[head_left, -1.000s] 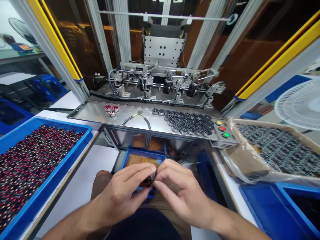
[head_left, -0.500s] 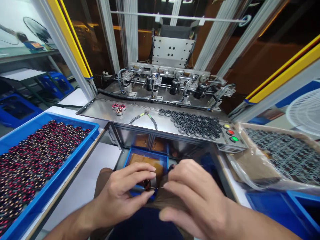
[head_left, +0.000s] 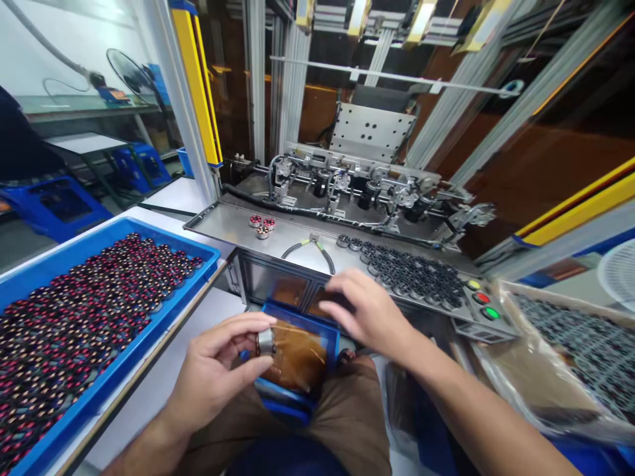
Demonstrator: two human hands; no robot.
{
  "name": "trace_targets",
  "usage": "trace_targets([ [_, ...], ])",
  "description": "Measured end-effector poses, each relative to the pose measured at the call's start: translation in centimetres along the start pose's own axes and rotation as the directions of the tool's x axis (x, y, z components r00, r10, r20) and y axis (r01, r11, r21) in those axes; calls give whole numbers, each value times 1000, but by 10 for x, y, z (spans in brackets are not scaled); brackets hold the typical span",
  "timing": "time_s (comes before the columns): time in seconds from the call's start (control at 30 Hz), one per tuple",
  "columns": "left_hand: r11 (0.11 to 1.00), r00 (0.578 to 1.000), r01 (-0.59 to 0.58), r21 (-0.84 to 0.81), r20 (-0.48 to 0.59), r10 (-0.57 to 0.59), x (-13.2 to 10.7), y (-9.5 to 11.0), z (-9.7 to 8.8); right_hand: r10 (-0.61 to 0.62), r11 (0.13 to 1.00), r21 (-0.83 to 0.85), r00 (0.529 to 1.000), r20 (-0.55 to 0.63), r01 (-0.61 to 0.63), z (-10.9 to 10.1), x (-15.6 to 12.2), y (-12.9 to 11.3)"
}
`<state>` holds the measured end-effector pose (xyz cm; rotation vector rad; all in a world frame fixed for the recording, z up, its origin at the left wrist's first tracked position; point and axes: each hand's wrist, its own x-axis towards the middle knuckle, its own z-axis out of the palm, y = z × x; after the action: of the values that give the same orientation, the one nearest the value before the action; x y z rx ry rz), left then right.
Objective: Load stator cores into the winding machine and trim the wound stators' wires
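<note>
Probably stiff and light, the small metal-sided part (head_left: 266, 342) suits a side grip, left hand (head_left: 213, 370) pinching it, right hand (head_left: 371, 311) half-curled, seemingly empty

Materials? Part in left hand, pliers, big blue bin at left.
Held part: likely metal, satin silver, from the sheen on its side. Pliers: grey head looks like metal; dark handles seem rubber- or plastic-sleeved, dull. Blue bin: probably moulded plastic, smooth, from its even colour.

Left hand (head_left: 213, 367) pinches silver cylindrical part (head_left: 266, 342). Right hand (head_left: 370, 312), loosely spread, near front edge of metal tray (head_left: 225, 226). Three red-and-silver parts (head_left: 262, 231) lie toward its left edge.
</note>
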<state>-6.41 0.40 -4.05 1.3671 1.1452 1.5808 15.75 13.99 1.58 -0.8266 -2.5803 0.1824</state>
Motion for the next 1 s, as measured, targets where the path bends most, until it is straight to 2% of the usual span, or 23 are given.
trace_targets([
  [0.03, 999, 998, 11, -35, -56, -13, 0, -3, 0, 194, 979, -73, 981, 18, -192, 10, 17, 12],
  [0.07, 998, 995, 20, -59, -97, -25, 1, -5, 2, 306, 945, -122, 952, -5, -305, 21, 35, 24],
  [0.17, 993, 983, 57, -100, -168, -74, 0, -10, 5, 523, 829, -198, 850, -58, -524, 54, 77, 57],
  [0.23, 987, 976, 86, -134, -185, -110, -1, -11, 5, 608, 766, -213, 791, -69, -607, 72, 92, 73],
  [0.3, 981, 976, 91, -174, -182, -123, -2, -12, 2, 633, 747, -210, 771, -68, -631, 84, 99, 85],
  [0.4, 980, 977, 72, -187, -186, -107, -3, -12, -1, 599, 775, -186, 796, -90, -604, 87, 102, 94],
  [0.47, 984, 974, 72, -164, -201, -105, -2, -11, 0, 549, 808, -161, 824, -144, -567, 77, 100, 94],
  [0.53, 986, 972, 78, -144, -208, -107, -1, -9, 3, 476, 850, -132, 852, -220, -509, 58, 95, 90],
  [0.63, 987, 974, 63, -151, -206, -93, 1, -6, 8, 359, 906, -98, 871, -337, -411, 22, 67, 75],
  [0.7, 985, 975, 47, -165, -207, -81, 1, -5, 10, 288, 937, -77, 876, -387, -342, 0, 31, 61],
  [0.73, 984, 976, 42, -172, -206, -78, 2, -5, 11, 213, 965, -47, 880, -424, -257, -8, 9, 54],
  [0.8, 983, 977, 38, -178, -200, -74, 2, -5, 13, 111, 993, 0, 933, -344, -118, -15, -38, 39],
  [0.87, 982, 979, 45, -182, -188, -80, 2, -6, 17, 45, 994, 104, 976, -212, -23, -10, -83, 19],
  [0.93, 981, 981, 55, -184, -174, -87, 3, -7, 23, 74, 968, 248, 993, -88, -50, 4, -118, -3],
  [1.0, 982, 983, 61, -181, -158, -90, 4, -9, 30, 151, 881, 446, 988, 46, -155, 26, -142, -26],
])
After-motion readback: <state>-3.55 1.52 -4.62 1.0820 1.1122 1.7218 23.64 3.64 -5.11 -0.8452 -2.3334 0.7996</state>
